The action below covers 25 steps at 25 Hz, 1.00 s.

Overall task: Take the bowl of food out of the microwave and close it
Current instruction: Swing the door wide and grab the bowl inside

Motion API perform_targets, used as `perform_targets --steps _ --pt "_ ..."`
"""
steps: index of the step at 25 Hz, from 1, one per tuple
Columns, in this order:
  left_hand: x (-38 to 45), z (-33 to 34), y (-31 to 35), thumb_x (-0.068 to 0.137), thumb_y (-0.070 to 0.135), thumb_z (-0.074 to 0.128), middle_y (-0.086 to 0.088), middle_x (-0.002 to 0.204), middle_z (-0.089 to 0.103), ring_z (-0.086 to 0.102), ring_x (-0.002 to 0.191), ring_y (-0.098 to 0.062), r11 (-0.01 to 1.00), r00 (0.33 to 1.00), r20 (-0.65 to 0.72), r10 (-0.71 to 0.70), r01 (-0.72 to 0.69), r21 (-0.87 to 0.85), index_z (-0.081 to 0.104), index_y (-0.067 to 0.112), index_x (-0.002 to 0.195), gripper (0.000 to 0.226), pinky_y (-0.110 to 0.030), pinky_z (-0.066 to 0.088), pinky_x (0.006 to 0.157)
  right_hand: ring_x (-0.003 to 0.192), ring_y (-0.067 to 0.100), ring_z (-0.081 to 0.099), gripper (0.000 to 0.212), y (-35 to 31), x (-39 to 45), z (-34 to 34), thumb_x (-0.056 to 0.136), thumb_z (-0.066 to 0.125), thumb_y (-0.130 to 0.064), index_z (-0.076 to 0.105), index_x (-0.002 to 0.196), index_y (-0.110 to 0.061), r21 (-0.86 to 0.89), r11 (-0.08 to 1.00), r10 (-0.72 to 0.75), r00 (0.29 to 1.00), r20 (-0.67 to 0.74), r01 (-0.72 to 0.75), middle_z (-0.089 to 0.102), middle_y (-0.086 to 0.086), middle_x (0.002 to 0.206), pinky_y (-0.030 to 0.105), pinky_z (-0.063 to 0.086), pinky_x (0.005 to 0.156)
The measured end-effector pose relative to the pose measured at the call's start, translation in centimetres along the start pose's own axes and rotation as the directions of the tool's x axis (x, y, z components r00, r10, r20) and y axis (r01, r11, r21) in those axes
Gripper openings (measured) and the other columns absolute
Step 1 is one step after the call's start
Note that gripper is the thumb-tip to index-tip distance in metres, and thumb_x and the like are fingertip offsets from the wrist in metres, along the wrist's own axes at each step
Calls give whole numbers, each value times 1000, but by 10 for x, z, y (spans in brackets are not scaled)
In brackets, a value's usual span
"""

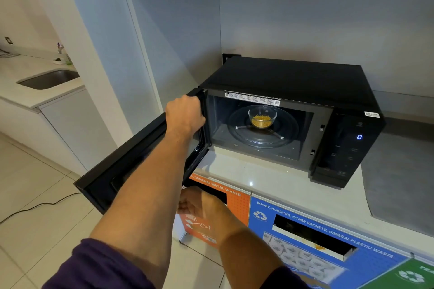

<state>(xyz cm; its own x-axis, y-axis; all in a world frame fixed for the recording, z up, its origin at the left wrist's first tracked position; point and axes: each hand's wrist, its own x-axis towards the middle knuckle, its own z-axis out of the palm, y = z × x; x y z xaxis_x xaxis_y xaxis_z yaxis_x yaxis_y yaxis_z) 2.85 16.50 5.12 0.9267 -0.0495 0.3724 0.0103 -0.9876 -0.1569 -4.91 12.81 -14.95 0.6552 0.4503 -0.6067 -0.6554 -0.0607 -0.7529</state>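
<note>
A black microwave [291,77] stands on a white counter [246,176]. Its door [112,169] is swung wide open to the left. Inside, a small clear glass bowl [262,117] with yellow food sits in the middle of the glass turntable [263,138]. My left hand [184,114] grips the top edge of the door near the hinge side. My right hand [199,206] is lower, in front of the counter's edge below the microwave, blurred, with nothing in it and its fingers loosely apart. The display [359,136] reads 0.
Below the counter are recycling bins: orange [234,202], blue [317,241] and green [413,274], with open slots. A grey mat [399,183] lies right of the microwave. A sink [50,78] and counter are at far left. A black cable [37,206] runs over the tiled floor.
</note>
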Motion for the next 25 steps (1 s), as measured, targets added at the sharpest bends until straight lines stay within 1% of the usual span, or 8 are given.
perform_targets --steps 2,4,7,11,14,17,21,25 --pt "-8 12 7 91 27 60 -4 77 66 62 61 -23 975 975 -119 190 -201 -91 69 14 86 16 -31 47 63 106 24 60 30 -4 4 -17 95 66 -10 59 123 -2 -97 995 -29 996 -89 20 65 23 128 43 49 111" --pt "-14 30 19 99 32 51 -4 83 70 69 70 -25 934 971 -139 194 -226 -278 71 13 93 28 -34 57 70 102 21 60 48 -9 4 -45 89 73 -12 55 134 -8 -184 979 -127 973 -190 92 65 19 127 43 49 109" --pt "-13 58 38 101 35 51 -8 77 72 69 72 -31 817 996 -69 -63 12 -577 70 11 84 35 -37 57 69 130 28 58 77 -22 -3 -97 86 76 -12 40 154 -6 -180 957 -283 875 -393 229 56 10 147 43 43 115" --pt "2 94 71 101 38 53 -6 76 71 65 71 -26 605 971 103 -217 216 -767 73 13 87 36 -32 52 65 138 29 53 86 -48 -23 -167 88 77 -20 30 159 -13 -21 870 -411 702 -582 492 50 10 154 41 48 110" --pt "21 117 97 103 39 52 2 69 65 65 65 -18 486 958 189 -214 273 -831 67 17 81 35 -24 44 52 132 19 58 80 -77 -35 -211 89 74 -38 36 157 -19 -250 845 -497 520 -695 473 57 7 149 25 45 98" --pt "44 139 121 103 38 51 -1 69 64 66 66 -19 410 952 245 -186 302 -861 61 19 73 36 -28 50 56 121 15 63 78 -107 -31 -249 87 70 -50 41 154 -21 -350 849 -502 395 -770 397 64 4 140 26 48 96" --pt "77 166 145 100 44 51 0 78 69 55 63 -14 361 940 297 -166 338 -869 64 21 74 37 -26 35 53 135 22 55 86 -133 -17 -285 86 63 -63 35 157 -23 -300 888 -428 387 -817 350 55 3 150 37 44 111" --pt "109 193 162 103 56 43 -14 125 69 62 106 -32 298 915 400 -52 397 -868 69 13 126 56 -36 43 84 148 29 38 84 -155 5 -306 91 55 -63 28 159 -24 -208 931 -332 456 -826 301 39 6 162 46 31 121"
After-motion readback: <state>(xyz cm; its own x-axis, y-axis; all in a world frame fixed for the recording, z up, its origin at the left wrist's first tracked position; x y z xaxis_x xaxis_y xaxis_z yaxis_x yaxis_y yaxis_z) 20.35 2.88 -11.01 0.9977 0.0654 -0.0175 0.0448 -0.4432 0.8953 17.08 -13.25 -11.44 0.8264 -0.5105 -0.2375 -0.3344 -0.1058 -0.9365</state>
